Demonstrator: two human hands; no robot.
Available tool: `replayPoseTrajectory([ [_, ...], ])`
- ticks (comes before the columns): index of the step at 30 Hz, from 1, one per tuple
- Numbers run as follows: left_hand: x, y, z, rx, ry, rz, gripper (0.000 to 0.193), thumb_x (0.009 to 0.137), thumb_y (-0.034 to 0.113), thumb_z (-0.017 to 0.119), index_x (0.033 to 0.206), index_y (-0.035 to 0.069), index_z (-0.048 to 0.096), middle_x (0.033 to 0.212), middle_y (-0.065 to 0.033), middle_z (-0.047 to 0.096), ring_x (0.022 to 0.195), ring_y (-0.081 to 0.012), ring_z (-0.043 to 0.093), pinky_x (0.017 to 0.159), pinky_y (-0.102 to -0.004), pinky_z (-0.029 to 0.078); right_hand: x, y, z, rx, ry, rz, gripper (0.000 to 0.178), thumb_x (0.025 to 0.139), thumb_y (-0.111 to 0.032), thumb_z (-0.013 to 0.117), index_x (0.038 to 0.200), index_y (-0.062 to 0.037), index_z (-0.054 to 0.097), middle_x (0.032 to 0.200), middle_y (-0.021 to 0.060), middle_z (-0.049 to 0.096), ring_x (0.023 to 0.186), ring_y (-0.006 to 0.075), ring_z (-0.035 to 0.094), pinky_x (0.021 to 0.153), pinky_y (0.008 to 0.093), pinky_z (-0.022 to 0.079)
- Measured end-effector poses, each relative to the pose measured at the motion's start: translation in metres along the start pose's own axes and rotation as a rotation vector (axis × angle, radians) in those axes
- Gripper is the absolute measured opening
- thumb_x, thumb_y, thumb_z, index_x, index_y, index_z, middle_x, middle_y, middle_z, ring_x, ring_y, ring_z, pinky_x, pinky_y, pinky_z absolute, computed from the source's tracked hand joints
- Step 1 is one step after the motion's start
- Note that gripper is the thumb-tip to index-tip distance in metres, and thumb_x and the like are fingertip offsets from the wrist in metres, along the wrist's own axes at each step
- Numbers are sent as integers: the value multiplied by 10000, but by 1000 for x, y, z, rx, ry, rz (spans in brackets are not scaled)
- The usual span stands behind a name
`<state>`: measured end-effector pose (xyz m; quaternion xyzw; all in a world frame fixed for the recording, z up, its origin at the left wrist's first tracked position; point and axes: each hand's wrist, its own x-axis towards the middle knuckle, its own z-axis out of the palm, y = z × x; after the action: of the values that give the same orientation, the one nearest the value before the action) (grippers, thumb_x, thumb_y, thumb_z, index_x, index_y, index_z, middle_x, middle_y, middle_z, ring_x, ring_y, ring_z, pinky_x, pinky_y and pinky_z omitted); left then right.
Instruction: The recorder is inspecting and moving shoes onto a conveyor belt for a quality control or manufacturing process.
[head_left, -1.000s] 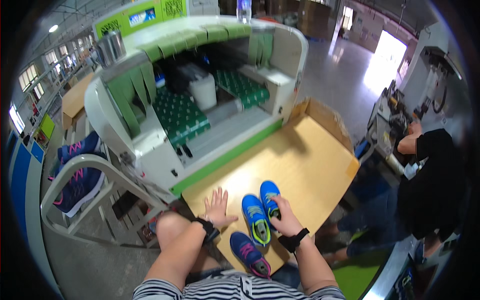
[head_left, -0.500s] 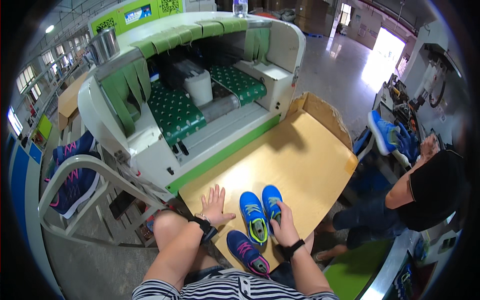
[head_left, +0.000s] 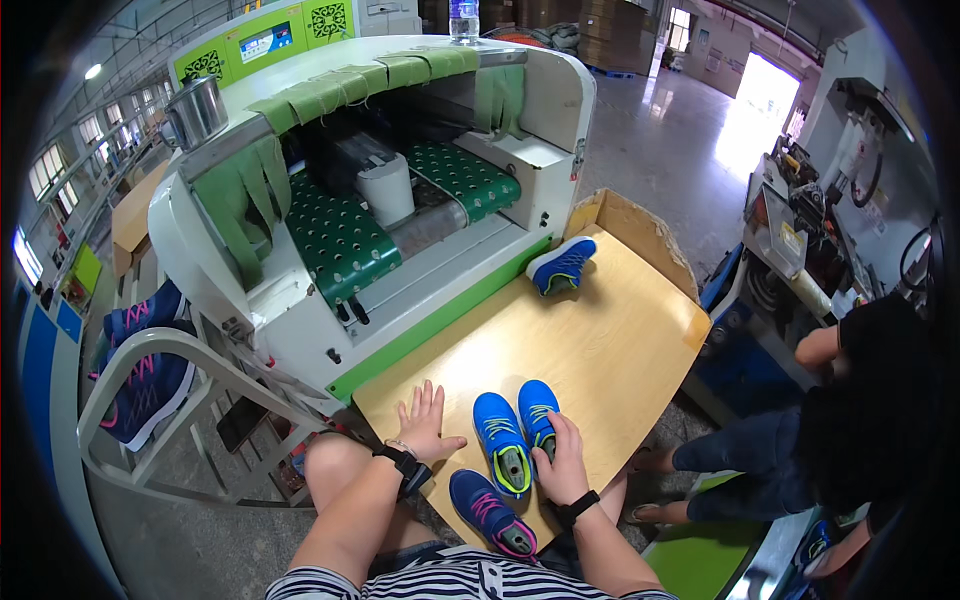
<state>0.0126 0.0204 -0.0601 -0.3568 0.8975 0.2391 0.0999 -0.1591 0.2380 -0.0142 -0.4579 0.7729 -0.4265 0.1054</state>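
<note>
The left hand (head_left: 424,428) splays on the smooth wood-toned tabletop (head_left: 625,350); apart from it, the right hand (head_left: 565,466) clasps a rounded bright-blue sneaker (head_left: 536,402) toward the near edge, with open room far right.

So the left hand (head_left: 425,430) is flat on the wooden board (head_left: 640,370), fingers spread, near a bright blue shoe (head_left: 500,435) with lime trim. Its lookalike mate (head_left: 537,403) is right beside it, right hand (head_left: 563,468) up against the outer side, can't really tell how firm the grip is. Closer to the body there's a navy shoe (head_left: 486,507) with pink laces. Another blue shoe (head_left: 562,268) is tilted at the far side, by the white machine (head_left: 290,315) with green dotted belts (head_left: 340,245). Metal mug (head_left: 200,112) and water bottle (head_left: 463,20) up top, co-worker in black (head_left: 870,400) off to the right
</note>
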Motion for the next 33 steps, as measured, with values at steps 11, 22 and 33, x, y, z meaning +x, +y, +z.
replayPoseTrajectory([
  [11, 7, 2, -3, 11, -47, -44, 1272, 687, 661, 700, 1528, 5, 8, 1589, -255, -62, 1471, -407, -95, 1117, -648, -24, 37, 7, -22, -53, -146, 37, 403, 869, -213, 662, 1199, -14, 545, 1152, 243, 541, 1093, 406, 508, 968, 451, 411],
  [22, 12, 6, 6, 83, -122, -71, 1472, 550, 823, 685, 1519, -15, -40, 1574, -283, -95, 1452, -457, -118, 1071, -714, -16, 328, 43, 2, -585, -132, 108, 563, 854, -483, 622, 1348, -227, 533, 1510, 152, 333, 1406, 382, 253, 1083, 600, 281],
  [33, 3, 9, 7, 71, -99, -76, 1436, 566, 814, 685, 1530, 19, -21, 1582, -267, -78, 1456, -451, -107, 1073, -717, 1, 279, 117, 49, -282, 13, -33, 372, 748, -226, 729, 1068, -149, 556, 1542, 136, 230, 1404, 509, 152, 1095, 627, 255],
])
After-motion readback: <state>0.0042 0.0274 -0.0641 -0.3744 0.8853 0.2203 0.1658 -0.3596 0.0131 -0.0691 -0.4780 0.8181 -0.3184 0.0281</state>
